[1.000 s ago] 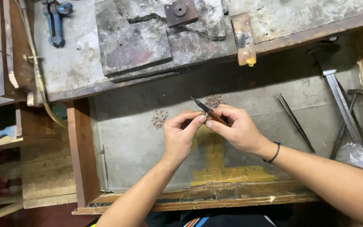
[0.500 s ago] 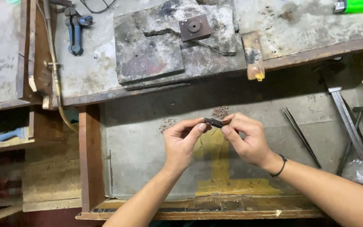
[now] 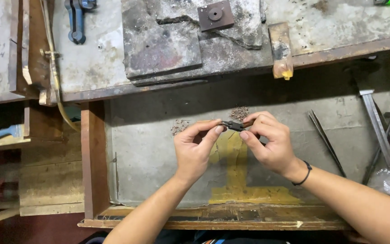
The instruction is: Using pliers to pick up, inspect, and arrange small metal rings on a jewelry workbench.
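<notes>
Head view, as I hold it now: my right hand is wrapped around small dark pliers, and my left hand has thumb and forefinger pinched narrow right at the plier tips.

Landmark: the yellow painted mark on the floor of the open drawer; I place everything from it.

Where the work sits: just above the top of the yellow mark, held in the air between my two hands, not resting on the drawer floor.

What is in the pinch: something too small for me to make out; I cannot tell whether the plier jaws are closed on it.

Doing this well: I judge a steady, light squeeze is called for, wrists low, so that whatever tiny piece I hold falls into the drawer if it slips.

Look of the pliers: short, blackish, slim-nosed, with a brownish handle end showing by my right fingers.

Up and left of the mark: a small heap of tiny bits.

Straight above the mark: a second heap, just behind the pliers.

Right of the mark: tweezers lying on the drawer floor, and further right a hammer.

Far above the mark: a scorched slab on the bench top, with a small square metal block on it.
</notes>
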